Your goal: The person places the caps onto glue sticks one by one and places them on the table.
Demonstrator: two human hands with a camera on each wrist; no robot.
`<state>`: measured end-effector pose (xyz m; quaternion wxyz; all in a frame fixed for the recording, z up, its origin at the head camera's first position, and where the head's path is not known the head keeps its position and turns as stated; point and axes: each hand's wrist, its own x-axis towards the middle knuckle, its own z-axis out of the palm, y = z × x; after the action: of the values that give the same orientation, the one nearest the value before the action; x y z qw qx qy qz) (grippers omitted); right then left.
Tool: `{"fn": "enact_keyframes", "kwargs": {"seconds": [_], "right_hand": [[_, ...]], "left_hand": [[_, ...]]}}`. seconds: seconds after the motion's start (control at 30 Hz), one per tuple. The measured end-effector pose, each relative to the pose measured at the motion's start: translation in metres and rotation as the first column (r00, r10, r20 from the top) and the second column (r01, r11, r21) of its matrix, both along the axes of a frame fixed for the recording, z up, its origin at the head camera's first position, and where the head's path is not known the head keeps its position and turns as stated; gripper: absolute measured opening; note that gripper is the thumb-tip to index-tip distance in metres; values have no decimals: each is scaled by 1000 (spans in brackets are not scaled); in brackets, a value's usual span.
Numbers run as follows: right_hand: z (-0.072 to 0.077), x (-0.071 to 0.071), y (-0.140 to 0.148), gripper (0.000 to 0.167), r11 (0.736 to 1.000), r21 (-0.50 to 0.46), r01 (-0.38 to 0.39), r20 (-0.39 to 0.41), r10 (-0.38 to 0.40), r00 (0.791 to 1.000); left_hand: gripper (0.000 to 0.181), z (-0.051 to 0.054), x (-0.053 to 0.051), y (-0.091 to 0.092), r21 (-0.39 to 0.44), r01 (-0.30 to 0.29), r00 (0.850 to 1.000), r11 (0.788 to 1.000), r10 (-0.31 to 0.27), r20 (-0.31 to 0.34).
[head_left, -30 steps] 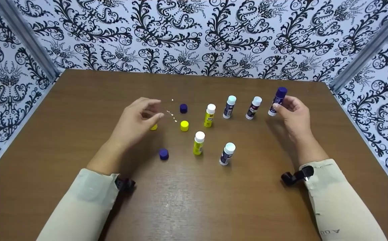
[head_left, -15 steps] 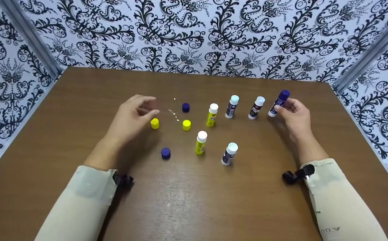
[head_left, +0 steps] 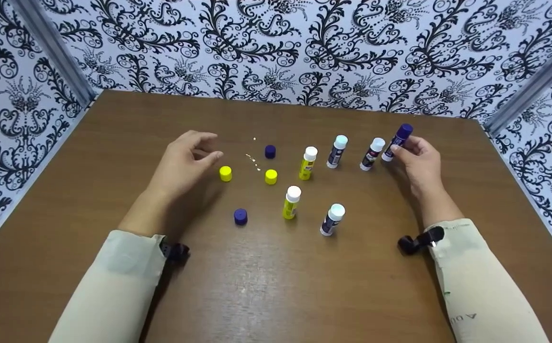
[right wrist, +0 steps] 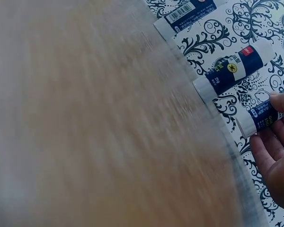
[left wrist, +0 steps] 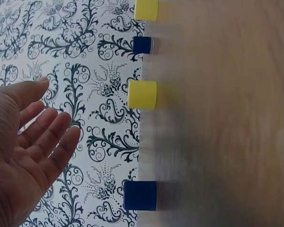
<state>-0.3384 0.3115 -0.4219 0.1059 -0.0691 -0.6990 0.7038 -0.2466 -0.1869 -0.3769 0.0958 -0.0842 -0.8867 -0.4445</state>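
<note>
My right hand [head_left: 421, 164] grips a glue stick with a purple cap [head_left: 403, 132] at the right, tilted a little; the right wrist view shows its label [right wrist: 264, 115] between thumb and fingers. My left hand [head_left: 180, 164] hovers with relaxed fingers and holds nothing, just left of a yellow cap [head_left: 225, 174]. Another yellow cap [head_left: 271, 176] and two purple caps [head_left: 270, 152], [head_left: 240, 216] stand on the table nearby. In the left wrist view the left palm [left wrist: 28, 161] faces the caps.
Two yellow glue sticks with white tops [head_left: 306, 164], [head_left: 291, 204] stand mid-table. Dark blue sticks with pale tops stand behind [head_left: 336, 152], beside the right hand [head_left: 372, 155] and in front [head_left: 332, 220]. Small pale crumbs [head_left: 253, 161] lie near the caps. A patterned wall [head_left: 276, 52] borders the table.
The left hand has drawn back slightly leftward, uncovering the left yellow cap. The right hand still grips its glue stick, now closer to the neighbouring one. The head view has shifted slightly.
</note>
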Motion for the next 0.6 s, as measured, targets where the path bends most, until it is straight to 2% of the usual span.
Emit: {"fn": "enact_keyframes", "kwargs": {"seconds": [0.43,0.6], "right_hand": [[-1,-3,0,24,1000,22,-23,24,23,999],[-4,-2,0,25,999,17,-36,34,35,999]], "left_hand": [[43,1,-3,-13,-37,-10,1000,999,11,20],[44,-3,-5,-18,-78,0,998,997,5,61]]}}
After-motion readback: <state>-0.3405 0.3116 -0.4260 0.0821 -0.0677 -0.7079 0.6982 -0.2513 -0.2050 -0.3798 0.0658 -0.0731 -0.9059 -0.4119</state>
